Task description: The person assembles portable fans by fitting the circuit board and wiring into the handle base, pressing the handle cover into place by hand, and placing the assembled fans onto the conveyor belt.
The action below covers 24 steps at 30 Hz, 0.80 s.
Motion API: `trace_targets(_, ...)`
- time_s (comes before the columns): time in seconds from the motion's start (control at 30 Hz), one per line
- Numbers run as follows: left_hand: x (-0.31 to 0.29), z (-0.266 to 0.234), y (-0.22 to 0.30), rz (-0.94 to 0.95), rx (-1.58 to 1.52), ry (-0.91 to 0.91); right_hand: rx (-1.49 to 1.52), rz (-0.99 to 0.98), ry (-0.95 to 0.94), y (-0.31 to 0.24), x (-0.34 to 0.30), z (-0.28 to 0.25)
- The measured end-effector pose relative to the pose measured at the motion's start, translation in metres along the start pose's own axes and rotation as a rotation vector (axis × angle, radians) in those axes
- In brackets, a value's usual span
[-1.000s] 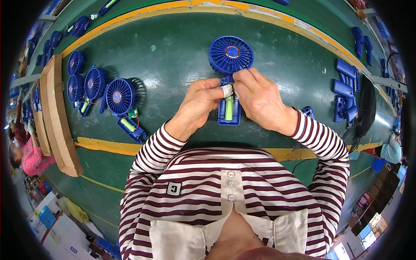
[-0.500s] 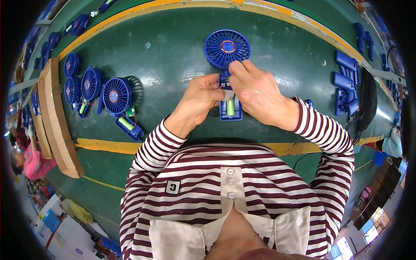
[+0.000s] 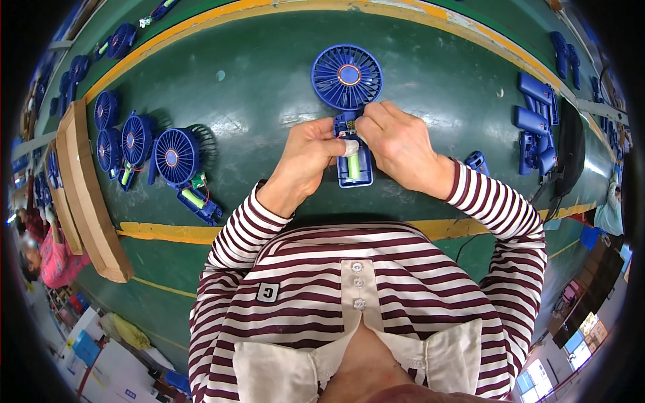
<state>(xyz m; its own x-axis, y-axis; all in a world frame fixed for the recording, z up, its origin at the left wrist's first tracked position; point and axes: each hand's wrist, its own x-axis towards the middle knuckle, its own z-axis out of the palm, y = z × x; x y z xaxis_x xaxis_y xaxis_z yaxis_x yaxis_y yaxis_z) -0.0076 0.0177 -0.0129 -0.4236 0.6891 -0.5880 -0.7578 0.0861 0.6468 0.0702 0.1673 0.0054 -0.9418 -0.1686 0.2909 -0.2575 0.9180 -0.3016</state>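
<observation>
A blue handheld fan point(image 3: 347, 76) lies on the green bench in front of me, its round grille pointing away. Its handle point(image 3: 363, 180) is uncovered and shows a green cylindrical battery point(image 3: 354, 167) and a small circuit board point(image 3: 350, 125) near the neck. My left hand point(image 3: 304, 156) grips the handle's left side, and its thumb, wrapped in something white, presses at the battery's upper end. At the handle's upper right edge, by the board, the bent fingers of my right hand point(image 3: 405, 149) are closed on the fan; their tips are partly hidden.
Several similar fans point(image 3: 176, 156) lie to the left, some with open handles and batteries. Beside them stands a long cardboard tray point(image 3: 101, 201). Blue handle shells point(image 3: 531, 121) are piled at the right, near a black object point(image 3: 570, 154). A single blue piece point(image 3: 477, 162) sits behind my right forearm.
The fan has shifted slightly left with both hands. My right fingers have moved a little down and off the grille's edge, uncovering more of the board.
</observation>
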Motion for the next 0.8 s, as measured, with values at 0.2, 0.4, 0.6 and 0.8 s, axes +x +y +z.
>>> trace_targets(0.2,0.001,-0.002,0.006,-0.027,-0.037,-0.044,0.067,0.034,-0.032,0.005,0.001,-0.002)
trace_targets(0.4,0.009,-0.003,0.015,-0.091,-0.241,-0.079,0.128,0.054,-0.070,0.009,0.003,-0.009)
trace_targets(0.6,0.014,0.002,0.018,-0.101,0.017,-0.091,0.140,0.136,-0.087,0.011,0.001,-0.010)
trace_targets(0.8,0.017,0.001,0.015,-0.076,0.089,-0.088,0.193,0.262,-0.066,0.011,-0.002,-0.004)
